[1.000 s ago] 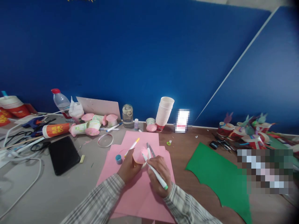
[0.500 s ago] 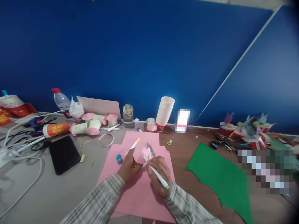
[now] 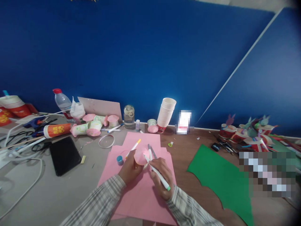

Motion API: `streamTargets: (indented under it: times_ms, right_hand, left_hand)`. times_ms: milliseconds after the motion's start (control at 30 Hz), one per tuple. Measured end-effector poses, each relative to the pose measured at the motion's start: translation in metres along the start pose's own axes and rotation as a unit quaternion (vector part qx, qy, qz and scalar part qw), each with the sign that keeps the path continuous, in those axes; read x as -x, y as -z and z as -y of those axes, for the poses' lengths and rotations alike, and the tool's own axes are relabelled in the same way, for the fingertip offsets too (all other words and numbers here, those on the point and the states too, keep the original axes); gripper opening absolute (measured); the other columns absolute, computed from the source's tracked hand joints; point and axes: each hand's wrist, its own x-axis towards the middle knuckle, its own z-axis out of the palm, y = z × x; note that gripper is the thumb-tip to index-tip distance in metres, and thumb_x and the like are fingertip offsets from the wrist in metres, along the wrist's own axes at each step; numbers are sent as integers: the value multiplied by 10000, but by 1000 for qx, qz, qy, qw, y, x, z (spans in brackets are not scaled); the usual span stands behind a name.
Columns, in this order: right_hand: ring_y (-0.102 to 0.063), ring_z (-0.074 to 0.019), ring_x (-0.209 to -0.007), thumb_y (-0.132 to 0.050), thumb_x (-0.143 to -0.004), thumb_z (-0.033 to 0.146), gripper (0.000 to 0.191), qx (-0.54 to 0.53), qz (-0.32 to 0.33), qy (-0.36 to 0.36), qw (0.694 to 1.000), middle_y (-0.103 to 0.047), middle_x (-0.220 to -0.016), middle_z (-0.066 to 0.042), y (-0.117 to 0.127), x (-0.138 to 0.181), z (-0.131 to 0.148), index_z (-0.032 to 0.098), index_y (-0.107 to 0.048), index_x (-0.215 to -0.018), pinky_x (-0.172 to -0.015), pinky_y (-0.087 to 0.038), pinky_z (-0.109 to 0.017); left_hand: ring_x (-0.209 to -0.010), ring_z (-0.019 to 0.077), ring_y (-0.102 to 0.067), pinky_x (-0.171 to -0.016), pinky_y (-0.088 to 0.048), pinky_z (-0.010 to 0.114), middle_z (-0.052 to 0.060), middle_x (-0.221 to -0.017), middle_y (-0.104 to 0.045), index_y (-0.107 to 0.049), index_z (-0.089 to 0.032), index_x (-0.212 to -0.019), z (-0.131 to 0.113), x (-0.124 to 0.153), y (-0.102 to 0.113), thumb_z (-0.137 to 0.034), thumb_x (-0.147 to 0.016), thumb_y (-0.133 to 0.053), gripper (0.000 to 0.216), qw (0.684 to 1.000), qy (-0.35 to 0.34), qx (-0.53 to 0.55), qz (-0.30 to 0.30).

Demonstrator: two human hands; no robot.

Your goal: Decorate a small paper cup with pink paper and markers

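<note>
The right hand (image 3: 163, 169) grips a white, green-ended marker (image 3: 162, 179), its far tip hard to make out against the pink disc (image 3: 140, 156). The left hand (image 3: 130, 168) holds that disc over the pink sheets (image 3: 141, 201) — some of its fingers are hidden. Pixelation masks an upright object (image 3: 184, 121) near the blue wall (image 3: 141, 62).

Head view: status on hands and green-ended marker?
Left hand: holding pink disc. Right hand: gripping green-ended marker, slanted toward disc. Yellow-ended marker lying just beyond left hand.

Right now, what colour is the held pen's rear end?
The rear end is green, best in head view.
</note>
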Motion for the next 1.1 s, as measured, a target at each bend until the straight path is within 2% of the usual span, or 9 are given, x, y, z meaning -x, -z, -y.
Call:
streamTargets:
  times_ms: [300, 800, 1100]
  right_hand:
    - [-637, -225, -775, -534, -778, 175, 251, 23, -8, 18, 1000, -692, -856, -55, -4, 0, -5, 233, -645, -996, -713, -506, -408]
    - [-635, -224, -782, -535, -774, 169, 263, 29, -26, -18, 999, -689, -858, -46, -3, 4, -8, 245, -636, -1004, -722, -519, -398]
    - [-625, -222, -780, -529, -767, 167, 269, 25, -9, -11, 1000, -687, -846, -48, -3, 6, -6, 232, -642, -1002, -706, -510, -391]
  left_hand:
    - [-918, 217, -576, -809, -489, 368, 21, -978, -606, -472, -246, -1036, -1, -1, 0, -167, -630, -627, 442, 999, 16, 35, 22]
    - [-836, 204, -599, -745, -505, 357, 4, -882, -631, -504, -261, -992, -4, -1, -1, -209, -649, -626, 368, 1000, 21, 24, 3]
    - [-848, 198, -598, -760, -500, 350, 5, -905, -634, -494, -246, -997, -2, -1, -1, -143, -623, -621, 409, 999, 19, 32, 13]
